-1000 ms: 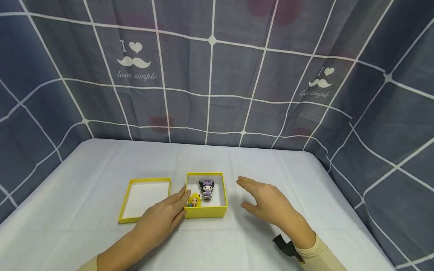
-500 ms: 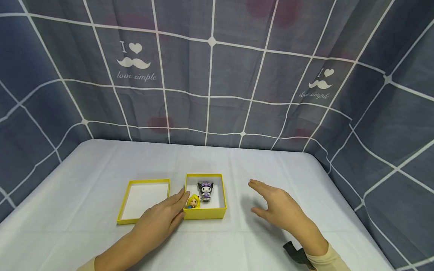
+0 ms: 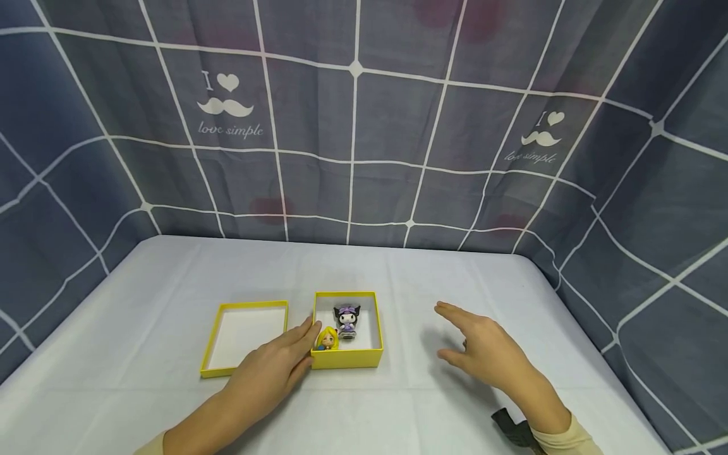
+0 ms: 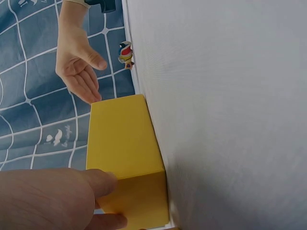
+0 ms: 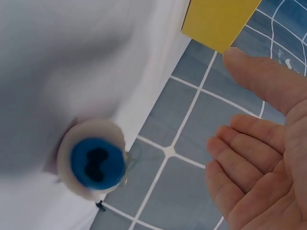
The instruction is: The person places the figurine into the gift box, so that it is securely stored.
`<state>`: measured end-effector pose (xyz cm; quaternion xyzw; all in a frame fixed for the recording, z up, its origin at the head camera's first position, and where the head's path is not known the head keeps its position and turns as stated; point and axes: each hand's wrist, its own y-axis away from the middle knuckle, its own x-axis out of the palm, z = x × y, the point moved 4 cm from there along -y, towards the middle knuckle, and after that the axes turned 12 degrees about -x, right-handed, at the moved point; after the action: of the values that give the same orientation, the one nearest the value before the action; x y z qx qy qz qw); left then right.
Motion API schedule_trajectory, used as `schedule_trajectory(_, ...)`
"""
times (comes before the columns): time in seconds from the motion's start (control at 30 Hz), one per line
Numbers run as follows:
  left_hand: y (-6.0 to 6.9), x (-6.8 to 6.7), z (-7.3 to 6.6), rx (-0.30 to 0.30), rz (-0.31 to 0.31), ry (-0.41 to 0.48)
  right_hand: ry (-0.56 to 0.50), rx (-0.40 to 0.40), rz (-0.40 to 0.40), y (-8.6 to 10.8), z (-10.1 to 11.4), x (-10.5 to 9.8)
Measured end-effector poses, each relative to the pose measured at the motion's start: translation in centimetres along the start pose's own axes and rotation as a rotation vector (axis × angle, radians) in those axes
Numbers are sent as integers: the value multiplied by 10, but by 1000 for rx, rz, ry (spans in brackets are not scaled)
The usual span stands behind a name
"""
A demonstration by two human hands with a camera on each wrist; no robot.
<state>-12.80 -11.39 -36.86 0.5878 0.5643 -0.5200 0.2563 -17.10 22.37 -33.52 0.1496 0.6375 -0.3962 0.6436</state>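
Head view suggests we are partway: the yellow figure (image 3: 327, 339) and purple figure (image 3: 347, 321) sit in the box (image 3: 347, 359), lid (image 3: 246, 333) off beside it, a third figure (image 4: 125, 53) outside, our left hand (image 3: 274, 366) touching the box with straight fingers, our right hand (image 3: 488, 349) relaxed, holding nothing.

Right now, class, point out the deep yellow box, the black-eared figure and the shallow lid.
Deep yellow box (image 3: 347, 359): head view, on its front wall.
Black-eared figure (image 3: 347, 326): head view, on its body.
Shallow lid (image 3: 244, 333): head view, on its white inside.
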Motion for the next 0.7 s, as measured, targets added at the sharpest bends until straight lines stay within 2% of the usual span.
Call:
schedule_trajectory(0.37,0,-1,1,5,-9,6,-21,24,4,10,-11,1)
schedule_trajectory(0.7,0,0,0,-10,16,8,-57,67,10,27,-25,2)
